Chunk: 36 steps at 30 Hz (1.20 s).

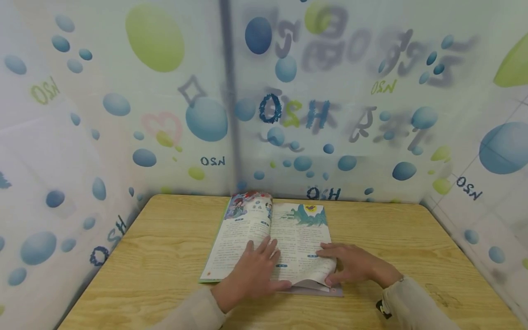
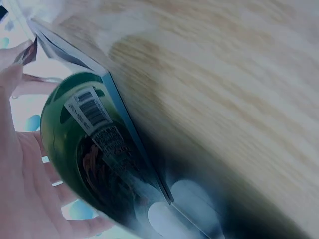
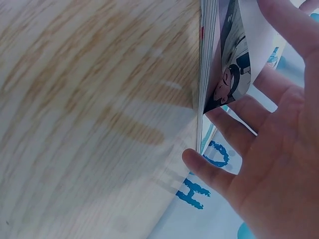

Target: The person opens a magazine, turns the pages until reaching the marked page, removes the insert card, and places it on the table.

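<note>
An open magazine (image 1: 243, 247) lies on the table, with printed text and coloured pictures on both visible pages. My left hand (image 1: 251, 272) rests across its lower middle, fingers spread over the pages and thumb at the bottom edge of the right page (image 1: 303, 233). At the right edge, my right hand (image 1: 354, 263) holds the lower corner of that page between thumb and fingers, and the bottom edge bows upward. In the right wrist view, the raised leaf (image 3: 237, 69) shows a drawn face. The green back cover (image 2: 75, 129) with a barcode appears in the left wrist view.
The wooden table (image 1: 156, 256) reaches back to a white curtain (image 1: 350, 151) printed with blue and green drops and lettering. More curtain closes in both sides. A small dark item (image 1: 383, 309) shows at the right sleeve's cuff.
</note>
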{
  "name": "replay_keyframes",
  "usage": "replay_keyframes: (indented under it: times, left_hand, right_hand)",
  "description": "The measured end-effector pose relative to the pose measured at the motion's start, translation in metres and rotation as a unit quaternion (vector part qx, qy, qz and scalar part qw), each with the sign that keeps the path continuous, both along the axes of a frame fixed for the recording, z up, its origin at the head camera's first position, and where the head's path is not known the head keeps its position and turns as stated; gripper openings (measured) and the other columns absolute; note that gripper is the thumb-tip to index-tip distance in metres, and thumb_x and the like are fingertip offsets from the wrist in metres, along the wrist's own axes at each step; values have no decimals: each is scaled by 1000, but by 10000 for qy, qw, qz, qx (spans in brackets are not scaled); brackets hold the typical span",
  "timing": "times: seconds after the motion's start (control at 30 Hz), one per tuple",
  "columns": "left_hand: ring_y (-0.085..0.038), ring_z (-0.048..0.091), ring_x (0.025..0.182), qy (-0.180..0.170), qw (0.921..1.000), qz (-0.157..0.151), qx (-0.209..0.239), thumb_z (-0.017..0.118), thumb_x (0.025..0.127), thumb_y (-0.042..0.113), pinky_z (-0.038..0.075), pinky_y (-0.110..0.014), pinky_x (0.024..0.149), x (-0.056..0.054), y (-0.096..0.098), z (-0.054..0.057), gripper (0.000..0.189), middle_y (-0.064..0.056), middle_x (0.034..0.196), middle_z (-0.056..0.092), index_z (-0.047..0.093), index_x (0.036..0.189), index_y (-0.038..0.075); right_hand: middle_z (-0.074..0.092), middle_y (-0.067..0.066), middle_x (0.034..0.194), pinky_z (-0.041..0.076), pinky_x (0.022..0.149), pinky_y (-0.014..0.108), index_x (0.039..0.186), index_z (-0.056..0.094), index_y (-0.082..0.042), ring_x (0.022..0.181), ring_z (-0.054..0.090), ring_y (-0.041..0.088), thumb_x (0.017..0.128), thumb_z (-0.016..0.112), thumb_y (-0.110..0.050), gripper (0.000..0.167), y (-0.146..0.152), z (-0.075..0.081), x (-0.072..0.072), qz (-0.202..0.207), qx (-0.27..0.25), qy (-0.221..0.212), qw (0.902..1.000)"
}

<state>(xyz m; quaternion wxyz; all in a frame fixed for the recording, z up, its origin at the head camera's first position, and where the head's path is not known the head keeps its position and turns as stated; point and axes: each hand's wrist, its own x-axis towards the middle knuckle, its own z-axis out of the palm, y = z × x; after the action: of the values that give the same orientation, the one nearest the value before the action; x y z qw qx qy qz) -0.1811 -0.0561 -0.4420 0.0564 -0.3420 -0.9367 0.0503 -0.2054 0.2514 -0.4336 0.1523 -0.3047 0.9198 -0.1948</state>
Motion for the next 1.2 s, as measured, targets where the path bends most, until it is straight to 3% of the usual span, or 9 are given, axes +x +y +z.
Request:
replay_keyframes:
  times: [0.2,0.4,0.5,0.67,0.8,1.0,1.2]
  left_hand:
    - [-28,39,142,155,9997,-127,-163,48,84,80,42,-58,102,2,4,-1,87,-8,151,46,59,139,13]
    - [-28,44,138,450,9985,-276,-112,50,90,70,46,-53,98,3,3,1,75,-8,149,49,58,139,14]
    - [-27,45,137,506,9977,-422,164,56,93,60,47,-51,97,2,2,3,70,-9,150,47,50,146,15]
    - [-25,37,143,730,9901,-982,688,68,91,41,46,-49,101,1,0,7,81,-10,160,31,26,158,20]
    - [-23,18,151,1096,9809,-1448,700,73,89,26,33,-46,114,2,-1,8,92,-8,166,14,16,161,26]
    - [-23,6,153,1435,9745,-1720,123,73,91,20,13,-48,121,0,-3,9,78,-3,167,11,32,157,30]
    - [-23,16,152,1664,9658,-1832,-775,72,92,28,14,-50,120,-3,-5,7,45,-2,163,27,62,136,31]
  right_hand:
    - [47,18,149,35,106,63,142,55,-9,137,43,42,82,71,-60,81,0,0,-1,-41,-17,-43,10000]
    - [49,15,148,35,107,62,143,54,-10,137,43,41,84,67,-63,81,2,3,-3,-146,-14,108,9998]
    - [45,19,150,34,106,64,147,48,-7,137,40,44,87,66,-60,82,6,11,-3,-221,-245,122,9994]
    - [39,21,153,31,105,69,153,39,-8,139,35,47,99,58,-42,66,11,29,-4,-502,-958,-292,9937]
    - [37,23,154,29,105,70,154,35,-6,140,34,48,106,45,-35,58,14,39,-3,-618,-1261,-272,9897]
    - [31,24,157,27,108,68,156,29,-4,142,30,48,104,44,-46,68,17,37,-4,-1059,-967,-125,9896]
    - [34,22,156,29,110,63,154,34,-3,142,31,46,92,62,-55,85,12,21,-7,-1284,-284,-142,9912]
